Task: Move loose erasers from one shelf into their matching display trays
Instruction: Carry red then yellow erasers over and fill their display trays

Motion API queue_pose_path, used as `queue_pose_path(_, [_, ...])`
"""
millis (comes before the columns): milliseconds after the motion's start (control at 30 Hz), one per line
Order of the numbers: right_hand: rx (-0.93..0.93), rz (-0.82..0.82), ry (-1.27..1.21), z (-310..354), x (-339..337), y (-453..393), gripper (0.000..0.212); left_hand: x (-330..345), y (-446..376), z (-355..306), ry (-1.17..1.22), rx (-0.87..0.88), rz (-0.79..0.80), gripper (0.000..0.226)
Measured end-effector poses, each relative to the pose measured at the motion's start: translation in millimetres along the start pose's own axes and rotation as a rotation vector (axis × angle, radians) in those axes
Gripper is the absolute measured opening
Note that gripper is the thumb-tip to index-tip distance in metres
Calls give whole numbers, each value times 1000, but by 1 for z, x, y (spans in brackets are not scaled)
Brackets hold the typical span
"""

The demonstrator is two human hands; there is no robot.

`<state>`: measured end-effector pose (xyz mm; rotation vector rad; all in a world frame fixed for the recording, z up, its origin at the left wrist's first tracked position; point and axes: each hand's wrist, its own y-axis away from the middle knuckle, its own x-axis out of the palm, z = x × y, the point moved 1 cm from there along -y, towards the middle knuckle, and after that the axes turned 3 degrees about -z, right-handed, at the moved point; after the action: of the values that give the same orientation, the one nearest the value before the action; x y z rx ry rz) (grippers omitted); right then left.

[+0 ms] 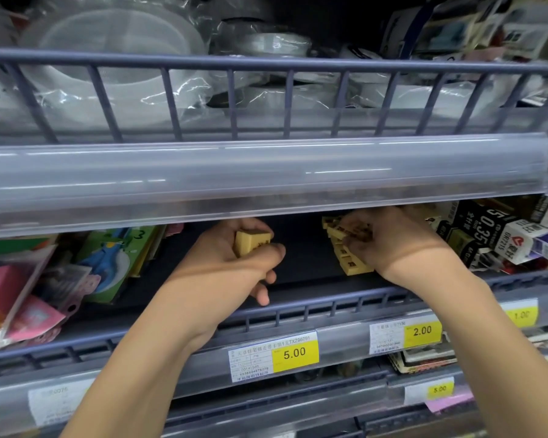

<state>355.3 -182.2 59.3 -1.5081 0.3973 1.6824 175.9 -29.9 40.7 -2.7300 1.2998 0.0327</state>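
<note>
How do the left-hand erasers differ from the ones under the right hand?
The erasers in the left hand are a small stack lifted clear of the shelf, gripped by the left hand. The pile of erasers is bigger, fanned out, lying on the shelf floor, with the right hand over it. Both are yellow blocks with dark print.

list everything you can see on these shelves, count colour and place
yellow erasers: a loose pile, count unclear, middle shelf right of centre
eraser: one, yellow, gripped in the left hand
clear plastic packs: several, see-through, top shelf behind the rail
boxed stationery: several, black and white, middle shelf far right
packets: several, pink and green, middle shelf left
price tags: at least four, yellow and white, on shelf edges
hands: left hand holds the eraser; right hand grips erasers in the pile
</note>
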Motion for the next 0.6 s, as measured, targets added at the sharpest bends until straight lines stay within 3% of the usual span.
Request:
queue_pose_path(67, [-19,-70,-70,4,0,4,27,0,0,1,41,-14,-5,28])
queue_pose_path(133, [-65,-157,-302,13,2,13,6,1,1,1,79,-26,5,21])
queue_pose_path(200, [-137,-204,-586,27,2,26,14,2,4,1,147,-17,18,21])
queue_pose_path(300, [-284,-129,-809,51,0,43,9,2,7,-1,176,37,83,22])
queue_pose_path(433, [-332,-93,-845,67,2,50,16,1,12,-7,212,125,140,22])
queue_pose_path(600, [-365,-149,-646,70,4,53,28,-2,11,-7,207,124,100,20])
